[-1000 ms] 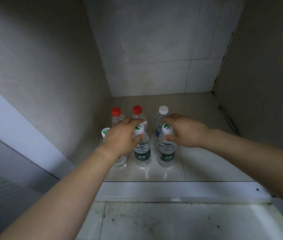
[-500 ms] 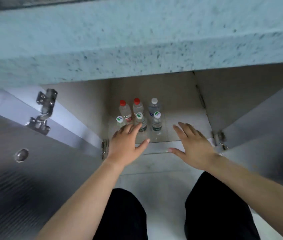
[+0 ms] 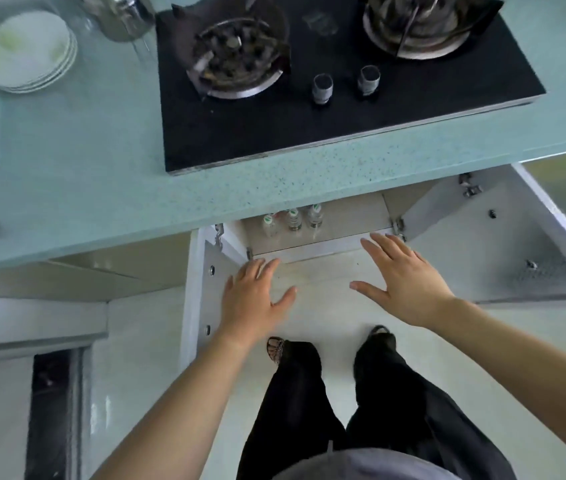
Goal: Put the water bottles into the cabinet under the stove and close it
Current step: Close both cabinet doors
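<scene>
Several clear water bottles (image 3: 292,220) stand upright on the cabinet floor (image 3: 347,220) under the stove (image 3: 326,77); the countertop edge hides the back row. Both cabinet doors hang open: the left door (image 3: 202,289) is seen edge-on, the right door (image 3: 503,244) swings wide. My left hand (image 3: 257,299) hovers outside the cabinet with fingers spread and nothing in it, close to the left door. My right hand (image 3: 402,278) is also spread and empty, in front of the cabinet's sill, left of the right door.
The teal countertop (image 3: 101,188) overhangs the cabinet and carries stacked white plates (image 3: 25,50) at back left. My legs in black trousers (image 3: 343,393) stand on the pale floor right in front of the opening.
Both hands let go of the bottle caps and drew back out of the cabinet. My head rose from inside the cabinet to above the stove top.
</scene>
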Demonstrator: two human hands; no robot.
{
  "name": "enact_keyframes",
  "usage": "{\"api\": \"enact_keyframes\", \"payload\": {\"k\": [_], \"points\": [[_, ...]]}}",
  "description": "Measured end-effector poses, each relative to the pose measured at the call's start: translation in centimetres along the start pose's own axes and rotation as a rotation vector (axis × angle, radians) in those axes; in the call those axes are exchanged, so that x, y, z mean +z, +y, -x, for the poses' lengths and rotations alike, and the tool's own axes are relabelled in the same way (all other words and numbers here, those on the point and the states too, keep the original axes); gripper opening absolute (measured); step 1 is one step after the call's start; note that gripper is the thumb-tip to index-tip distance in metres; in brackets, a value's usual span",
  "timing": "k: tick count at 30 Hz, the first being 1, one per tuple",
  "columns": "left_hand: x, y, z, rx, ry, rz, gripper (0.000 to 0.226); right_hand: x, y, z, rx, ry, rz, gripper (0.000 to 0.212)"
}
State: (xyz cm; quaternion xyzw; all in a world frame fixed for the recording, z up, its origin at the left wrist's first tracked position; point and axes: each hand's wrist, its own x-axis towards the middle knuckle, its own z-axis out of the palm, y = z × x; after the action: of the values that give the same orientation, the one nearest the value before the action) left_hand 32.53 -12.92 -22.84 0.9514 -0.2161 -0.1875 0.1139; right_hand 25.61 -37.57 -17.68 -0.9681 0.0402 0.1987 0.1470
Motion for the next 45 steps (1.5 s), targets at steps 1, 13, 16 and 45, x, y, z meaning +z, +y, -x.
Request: {"api": "enact_keyframes", "payload": {"k": [1, 13, 16, 45], "points": [[-1.2, -0.4, 0.9, -0.005, 0.009, -0.001, 0.081, -0.9, -1.0, 1.0, -0.007, 0.013, 0.000, 0.081], [-6.5, -8.1, 10.5, -0.062, 0.179, -0.096, 0.074, 0.9, -11.9, 3.2, -0.156, 0.004, -0.073, 0.078], [-7.9, -11.1, 9.7, -0.009, 0.200, -0.133, 0.074, 1.7, -15.5, 2.5, -0.138, 0.030, -0.100, 0.076], [-7.4, -26.9, -13.6, 0.871, 0.174, -0.144, 0.042, 15.3, -31.4, -12.4, 0.550, 0.191, -0.584, 0.043]]}}
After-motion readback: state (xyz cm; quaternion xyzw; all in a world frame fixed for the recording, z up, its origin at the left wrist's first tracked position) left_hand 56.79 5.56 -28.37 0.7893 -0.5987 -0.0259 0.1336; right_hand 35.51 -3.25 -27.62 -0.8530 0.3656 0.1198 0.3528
